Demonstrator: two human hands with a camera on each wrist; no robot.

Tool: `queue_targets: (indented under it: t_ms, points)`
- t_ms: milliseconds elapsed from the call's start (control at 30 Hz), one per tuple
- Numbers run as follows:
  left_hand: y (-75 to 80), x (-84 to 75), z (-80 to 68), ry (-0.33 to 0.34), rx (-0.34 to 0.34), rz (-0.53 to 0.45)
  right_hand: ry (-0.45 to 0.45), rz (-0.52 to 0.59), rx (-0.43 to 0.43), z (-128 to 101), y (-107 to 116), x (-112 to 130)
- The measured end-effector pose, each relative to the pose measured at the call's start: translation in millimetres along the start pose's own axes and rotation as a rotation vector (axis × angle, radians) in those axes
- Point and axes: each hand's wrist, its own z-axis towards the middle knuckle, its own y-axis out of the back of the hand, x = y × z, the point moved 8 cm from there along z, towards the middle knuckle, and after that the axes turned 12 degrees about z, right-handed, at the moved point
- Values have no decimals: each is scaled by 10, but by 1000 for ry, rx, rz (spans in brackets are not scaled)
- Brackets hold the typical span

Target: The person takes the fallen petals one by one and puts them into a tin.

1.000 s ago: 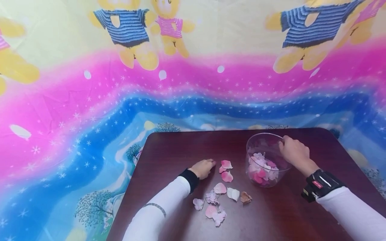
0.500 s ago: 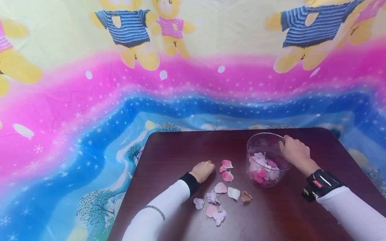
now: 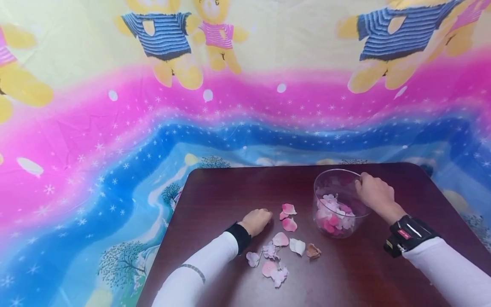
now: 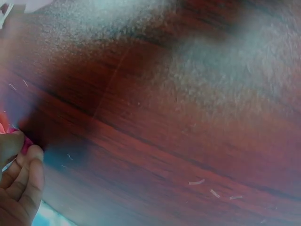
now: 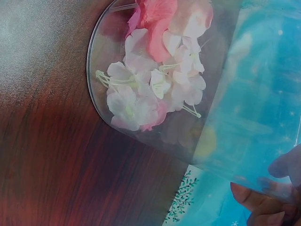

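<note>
My left hand (image 3: pixel 264 217) lies curled on the dark wooden table (image 3: pixel 230 187), just left of several loose pink and white petals (image 3: pixel 288 224). In the left wrist view its fingertips (image 4: pixel 19 162) pinch a small pink petal (image 4: pixel 26 142) against the tabletop. At the right, my right hand (image 3: pixel 362 184) grips the far right rim of a clear glass bowl (image 3: pixel 326 175). The bowl holds a heap of pink and white petals (image 3: pixel 333 214). Seen from the right wrist, those petals (image 5: pixel 150 80) lie on the bowl's bottom, and my fingers (image 5: pixel 261 197) press on its wall (image 5: pixel 225 117).
More petals (image 3: pixel 274 273) are scattered toward the table's near edge, among them a brownish one (image 3: pixel 312 251). A bright printed cloth with bears (image 3: pixel 165 34) hangs behind and drapes down to the left of the table.
My left hand has drawn back a little toward me, away from the petals. The right hand and the bowl have stayed put.
</note>
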Motion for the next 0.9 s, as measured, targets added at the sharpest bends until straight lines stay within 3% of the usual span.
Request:
queue_targets:
  t_ms: [133, 267, 500, 733, 900]
  points:
    - [-4, 36, 0, 0, 0, -38, -1, 1, -2, 2, -6, 5]
    - [92, 91, 9, 13, -20, -81, -1, 1, -2, 8, -7, 7]
    - [436, 131, 31, 8, -75, -132, 2, -4, -2, 8, 12, 11]
    - [676, 140, 34, -8, -128, -191, 2, -1, 3, -3, -7, -9]
    - [951, 130, 9, -37, -177, -264, 3, -3, -3, -5, -7, -4]
